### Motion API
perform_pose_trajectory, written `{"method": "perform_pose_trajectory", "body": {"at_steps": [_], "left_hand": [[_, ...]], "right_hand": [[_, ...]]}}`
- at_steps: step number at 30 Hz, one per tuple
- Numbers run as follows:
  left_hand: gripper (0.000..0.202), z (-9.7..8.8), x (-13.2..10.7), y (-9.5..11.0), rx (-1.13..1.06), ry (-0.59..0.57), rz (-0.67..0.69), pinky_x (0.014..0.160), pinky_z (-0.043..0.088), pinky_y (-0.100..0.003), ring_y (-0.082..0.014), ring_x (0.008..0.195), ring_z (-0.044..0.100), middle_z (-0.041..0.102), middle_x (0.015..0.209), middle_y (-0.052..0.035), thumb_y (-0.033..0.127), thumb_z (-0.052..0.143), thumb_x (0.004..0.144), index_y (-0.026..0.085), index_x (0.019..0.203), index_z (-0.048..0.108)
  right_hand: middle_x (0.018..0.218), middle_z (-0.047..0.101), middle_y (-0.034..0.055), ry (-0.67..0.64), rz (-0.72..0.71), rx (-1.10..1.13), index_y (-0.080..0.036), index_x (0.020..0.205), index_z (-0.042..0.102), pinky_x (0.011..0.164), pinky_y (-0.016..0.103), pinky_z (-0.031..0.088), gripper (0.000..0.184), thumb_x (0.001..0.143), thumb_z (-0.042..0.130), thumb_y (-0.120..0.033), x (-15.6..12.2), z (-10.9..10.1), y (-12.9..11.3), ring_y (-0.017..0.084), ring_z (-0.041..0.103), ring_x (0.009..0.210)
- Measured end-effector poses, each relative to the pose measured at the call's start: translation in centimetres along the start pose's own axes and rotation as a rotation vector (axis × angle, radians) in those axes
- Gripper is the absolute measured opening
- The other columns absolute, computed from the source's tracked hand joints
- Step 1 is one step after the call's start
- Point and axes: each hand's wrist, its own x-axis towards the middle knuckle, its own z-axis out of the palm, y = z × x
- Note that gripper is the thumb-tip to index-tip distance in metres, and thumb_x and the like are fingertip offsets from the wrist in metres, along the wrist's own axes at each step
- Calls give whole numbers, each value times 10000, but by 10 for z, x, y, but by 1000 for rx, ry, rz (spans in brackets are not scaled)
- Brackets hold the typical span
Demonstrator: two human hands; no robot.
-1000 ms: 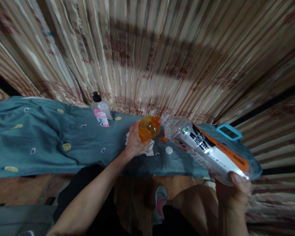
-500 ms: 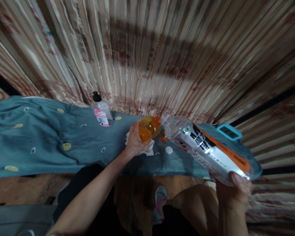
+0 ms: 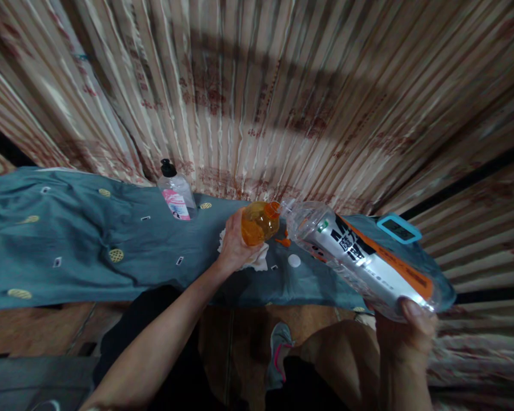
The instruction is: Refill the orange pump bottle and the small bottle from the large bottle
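My left hand (image 3: 235,244) is wrapped round an orange see-through bottle (image 3: 261,224), tilted with its neck up to the right. In my right hand (image 3: 405,331) lies the base end of a large clear plastic bottle (image 3: 360,257) with a silver, black and orange label. That bottle slants down to the left, and its mouth meets the orange bottle's neck. Whether liquid is flowing between them, I cannot tell. Beneath my left hand is a crumpled white tissue (image 3: 259,260). A small orange piece (image 3: 284,241) and a white round cap-like disc (image 3: 294,261) lie under the clear bottle.
A pump bottle (image 3: 177,197) with a black top and pink label stands at the back left. At the right is a blue-framed digital clock (image 3: 399,228). A teal patterned cloth (image 3: 85,245) covers the narrow surface, with a pleated curtain (image 3: 248,103) behind it.
Both hands and both bottles hold nearly the same position. The large clear bottle has shifted very slightly; nothing was let go or picked up.
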Motion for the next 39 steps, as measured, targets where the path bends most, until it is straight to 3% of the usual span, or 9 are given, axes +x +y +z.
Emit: {"method": "perform_pose_trajectory", "body": {"at_steps": [6, 11, 16, 21, 24, 30, 39], "left_hand": [[991, 1, -1, -3, -12, 27, -22, 1205, 471, -571, -362, 1344, 615, 626, 1404, -125, 243, 929, 625, 241, 1484, 434], [990, 1, -2, -3, -29, 31, -22, 1204, 480, -562, -355, 1349, 620, 625, 1415, -111, 222, 917, 613, 250, 1481, 441], [987, 2, -1, -4, -33, 51, -15, 1197, 485, -565, -360, 1336, 627, 637, 1396, -109, 221, 916, 604, 247, 1476, 454], [1001, 4, -2, -8, -30, 59, -31, 1214, 465, -574, -360, 1346, 615, 624, 1408, -114, 240, 924, 611, 250, 1491, 447], [1009, 4, -3, -10, -40, 58, -33, 1221, 459, -576, -357, 1360, 605, 613, 1423, -115, 246, 931, 617, 251, 1500, 441], [1024, 5, -3, -9, -26, 68, -43, 1209, 473, -567, -359, 1352, 610, 613, 1417, -113, 251, 942, 606, 253, 1503, 447], [978, 4, -2, -6, -34, 58, -32, 1212, 466, -585, -365, 1346, 619, 623, 1406, -125, 220, 921, 615, 231, 1472, 450]], "right_hand": [[1103, 680, 106, -53, 72, 46, -205, 1114, 706, 472, 285, 521, 625, 567, 801, -494, 10, -15, 21, 215, 638, 750], [1169, 686, 99, -110, 122, 80, -237, 1146, 700, 481, 279, 516, 616, 609, 798, -522, 4, 3, 13, 231, 658, 805], [933, 713, 64, -9, 268, 94, -226, 1099, 719, 456, 257, 442, 599, 619, 778, -578, -7, 27, 3, 224, 657, 687], [898, 745, 72, -32, 302, 113, -231, 1152, 712, 434, 283, 447, 646, 636, 767, -615, -8, 28, 8, 258, 686, 632], [886, 748, 66, -84, 267, 126, -235, 1102, 704, 424, 281, 463, 577, 685, 754, -631, -7, 27, 9, 252, 691, 605], [872, 764, 60, -91, 266, 134, -234, 1044, 718, 433, 297, 515, 565, 628, 796, -609, -8, 32, 4, 263, 713, 620], [889, 733, 60, -14, 326, 98, -234, 1041, 707, 387, 285, 454, 644, 526, 792, -609, -9, 38, -5, 259, 682, 573]]}}
